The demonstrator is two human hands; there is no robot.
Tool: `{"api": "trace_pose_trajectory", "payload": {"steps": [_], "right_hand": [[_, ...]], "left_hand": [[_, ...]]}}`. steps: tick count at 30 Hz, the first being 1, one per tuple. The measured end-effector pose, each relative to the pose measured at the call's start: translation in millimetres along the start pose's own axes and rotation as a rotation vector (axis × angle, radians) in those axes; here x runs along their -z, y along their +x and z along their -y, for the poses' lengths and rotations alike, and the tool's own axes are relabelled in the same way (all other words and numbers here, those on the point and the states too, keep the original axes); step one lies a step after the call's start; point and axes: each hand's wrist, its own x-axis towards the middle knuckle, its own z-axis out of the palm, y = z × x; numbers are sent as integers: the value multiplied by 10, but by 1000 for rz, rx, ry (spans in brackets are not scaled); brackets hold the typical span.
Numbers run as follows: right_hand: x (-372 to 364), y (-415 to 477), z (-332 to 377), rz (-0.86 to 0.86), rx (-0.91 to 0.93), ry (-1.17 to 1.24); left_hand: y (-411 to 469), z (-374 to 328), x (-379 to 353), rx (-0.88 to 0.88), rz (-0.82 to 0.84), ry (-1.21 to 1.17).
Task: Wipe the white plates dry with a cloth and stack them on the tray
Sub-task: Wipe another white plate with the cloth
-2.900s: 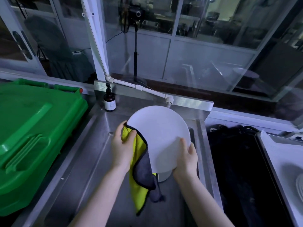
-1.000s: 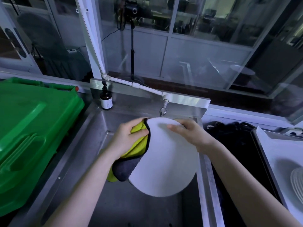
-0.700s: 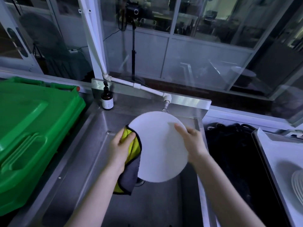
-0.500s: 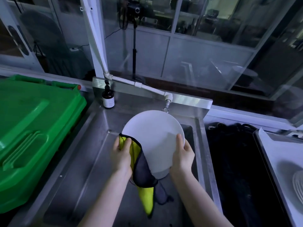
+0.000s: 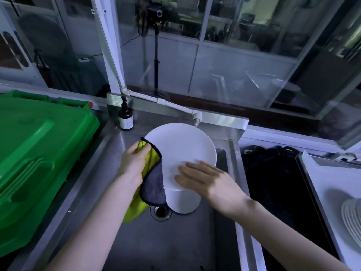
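Observation:
A white plate is held tilted over the steel sink. My left hand grips a yellow and grey cloth against the plate's left rim. My right hand lies flat on the plate's lower face, fingers straight and a little blurred. Below the held plate another white plate or plates sit in the sink beside the drain. A stack of white plates lies on the white tray at the right edge.
A green bin lid fills the left side. A brown pump bottle stands at the sink's back left corner. A white tap pipe ends just above the plate. A dark basin with black items lies between sink and tray.
The right hand left the plate's lower right rim and now lies flat across its face. The cloth, hanging long before, is bunched closer to the plate's left edge.

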Motion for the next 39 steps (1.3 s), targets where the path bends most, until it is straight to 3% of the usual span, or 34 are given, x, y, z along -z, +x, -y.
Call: {"api": "trace_pose_trajectory", "payload": {"steps": [4,7,11,13,16,19,21,27,31,33,39], "right_hand": [[-10,64,53,-103,-40,-3],[-57,111,151,-109,-225,177],[-127,151,228,-57,-580,535],[-155,187,249,-79,-722,808],[-130,208,222,-174,-806,1159],[-77,191,105,-217,-882,1475],[-67,185,74,-217,-929,1590],[-37,156,110,-212,-977,1654],[3,154,62,-252,-1018,1719],[22,162,52,-262,-1019,1725],[101,103,1,-259,-1037,1710]], "left_hand": [[40,-65,24,111,63,-54],[38,-29,-14,204,105,-169],[-171,-27,-264,131,181,-254],[-279,-16,-382,-89,195,-48],[-418,93,-437,-671,275,405],[-436,216,-408,-1005,355,682],[-349,226,-365,-1120,407,734],[-92,184,-290,-868,337,675],[-300,286,-345,-1167,396,850],[-308,257,-361,-1214,471,862],[-27,163,-276,-977,469,733]]}}
